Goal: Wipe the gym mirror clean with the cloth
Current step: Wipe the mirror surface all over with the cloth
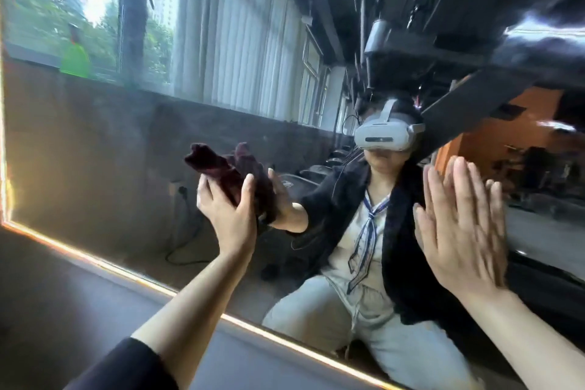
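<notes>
My left hand [226, 209] has its grip tight around the dark red cloth [221, 168], pressed on the mirror [95, 152] near its lit bottom edge. My right hand [462, 231] lies flat on the mirror, fingers straight.

Dark maroon cloth [221, 169], bunched, pressed against the mirror [95, 136], large glowing-edged mirror, hazy glass, cloth near its lower left corner

Two hands: left hand [226, 212], right hand [463, 234]. One dark red cloth [221, 172]. One mirror [95, 142], one lit strip [95, 260] along its edge. One person reflected, wearing one grey headset [387, 133].
</notes>
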